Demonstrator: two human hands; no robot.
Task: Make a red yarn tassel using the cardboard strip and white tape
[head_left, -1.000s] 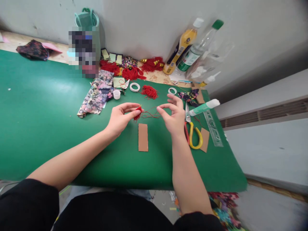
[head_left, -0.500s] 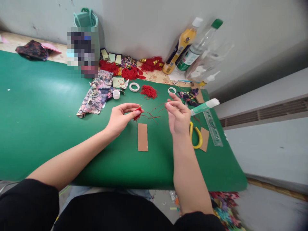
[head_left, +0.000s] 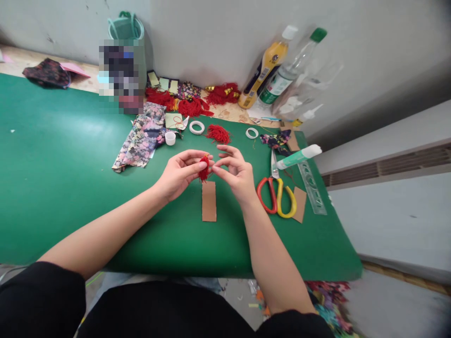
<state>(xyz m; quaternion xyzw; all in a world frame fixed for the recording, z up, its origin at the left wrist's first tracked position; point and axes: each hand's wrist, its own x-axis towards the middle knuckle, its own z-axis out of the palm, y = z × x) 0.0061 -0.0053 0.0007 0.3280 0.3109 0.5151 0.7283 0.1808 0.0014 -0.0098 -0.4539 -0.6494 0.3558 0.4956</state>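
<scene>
Nearest: a cardboard strip [head_left: 209, 203] on the tabletop [head_left: 176, 239], just on the wearer's side of the hands, its place unchanged from half a second ago. Scissors [head_left: 275, 172] right of the right hand; their red handle, hidden behind that hand half a second ago, now shows beside the yellow one.

Left hand [head_left: 178, 171]: same place as before, thumb and fingers clamped on a red tassel [head_left: 203, 171]. Right hand [head_left: 237, 174]: was drawn out to the right with threads trailing between the hands; now in close, fingertips at the tassel's right side. Its thumb and forefinger nearly meet, other fingers spread; cannot tell whether a thread is pinched there.

Tassel: held between the two hands, over the far end of the strip. Yellowish tie at the top points away from the wearer; loose red ends point down toward the wearer. Long axis runs near to far, roughly in line with the strip. Straighter and longer to view than half a second ago, when the ends fanned leftward.

Beyond the hands: glue stick [head_left: 298, 157] off to the right, white cup [head_left: 170, 138] past the left hand, loose red bundle [head_left: 219, 134] straight ahead. Farthest: yellow bottle [head_left: 268, 68] against the wall, ahead and right.
</scene>
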